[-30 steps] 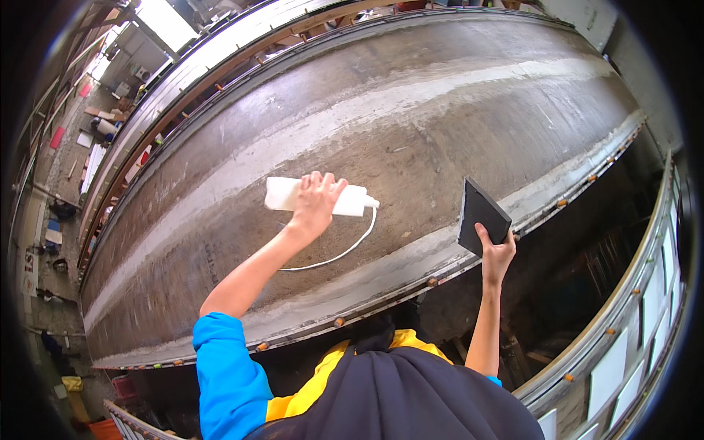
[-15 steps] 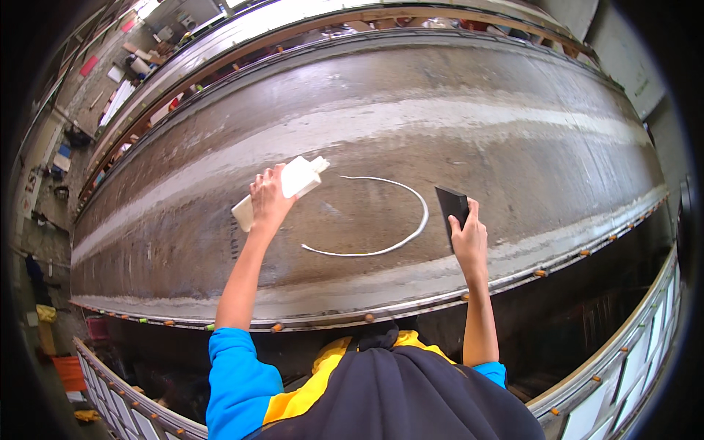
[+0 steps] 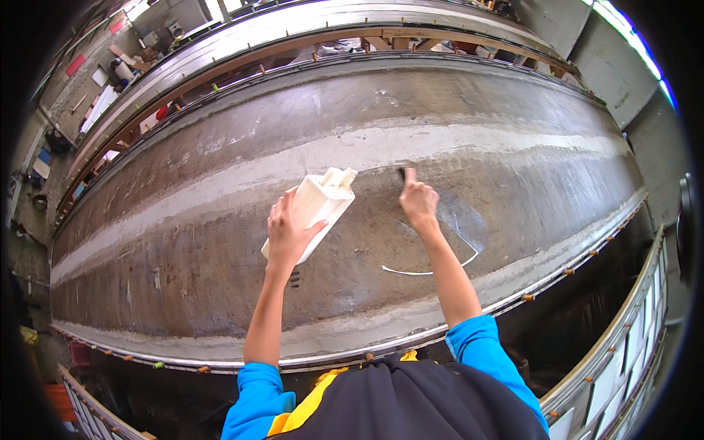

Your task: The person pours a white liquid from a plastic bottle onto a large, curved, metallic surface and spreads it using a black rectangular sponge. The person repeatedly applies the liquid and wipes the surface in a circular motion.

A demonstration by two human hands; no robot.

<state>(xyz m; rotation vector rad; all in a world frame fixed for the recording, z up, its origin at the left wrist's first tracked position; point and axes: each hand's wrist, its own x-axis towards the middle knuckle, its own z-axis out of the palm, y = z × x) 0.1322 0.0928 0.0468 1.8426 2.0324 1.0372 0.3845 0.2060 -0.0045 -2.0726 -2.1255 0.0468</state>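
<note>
My left hand (image 3: 288, 233) is wrapped round a white rectangular container (image 3: 325, 204), held tilted above the long table with its stubby, nozzle-like end pointing away. My right hand (image 3: 419, 202) is closed on a flat black spreader (image 3: 402, 174); only a small dark part of it shows past my fingers, the rest being hidden. Beside my right forearm a thin white line of paste or liquid (image 3: 411, 272) curves over the brown tabletop (image 3: 220, 264). A pale smeared patch (image 3: 469, 218) lies to the right of that forearm, where the line breaks off.
Pale bands (image 3: 440, 139) run lengthwise along the table. Small orange pegs (image 3: 528, 298) line its near edge. Behind it stands another long table (image 3: 293, 33) on a wooden frame. A slatted rack (image 3: 623, 367) is close at the lower right. Clutter covers the floor at left.
My right hand has swept left and away with the spreader, and the upper part of the white curve is now smeared. The left hand has shifted right, turning the container. The view has moved too.
</note>
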